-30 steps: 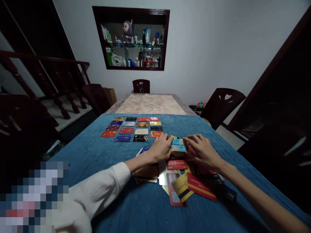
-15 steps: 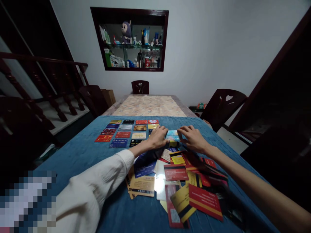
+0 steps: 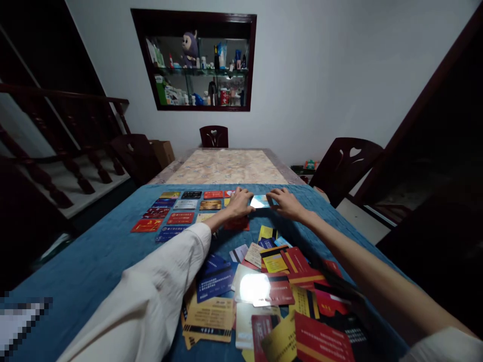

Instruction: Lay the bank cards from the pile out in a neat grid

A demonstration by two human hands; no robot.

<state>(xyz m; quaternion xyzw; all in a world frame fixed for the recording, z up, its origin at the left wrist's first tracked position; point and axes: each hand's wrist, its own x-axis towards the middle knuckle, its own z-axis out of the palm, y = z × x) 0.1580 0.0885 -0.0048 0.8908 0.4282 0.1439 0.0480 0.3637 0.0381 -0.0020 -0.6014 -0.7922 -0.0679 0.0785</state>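
Between my two hands is a light blue plastic card (image 3: 260, 201), its face bright with glare. The fingertips of my left hand (image 3: 240, 203) pinch its left end, and those of my right hand (image 3: 287, 205) are at its right end. Left of my hands, cards lie face up in rows, among them a black card (image 3: 191, 195), a gold card (image 3: 210, 205) and a red card (image 3: 180, 218). My left hand and forearm hide part of the rows' right side. Nearer me lies a loose, overlapping pile of cards, including a dark blue card (image 3: 216, 282) and a yellow one (image 3: 274, 261).
A blue cloth (image 3: 101, 261) covers the near part of the table; its patterned far end (image 3: 230, 166) is bare. Dark wooden chairs stand around, one at the right (image 3: 345, 163). A wall niche (image 3: 196, 108) holds a plush toy and bottles.
Both hands have carried the light blue card from the pile away from me, to beside the far rows. The view has shifted, so more of the pile shows.
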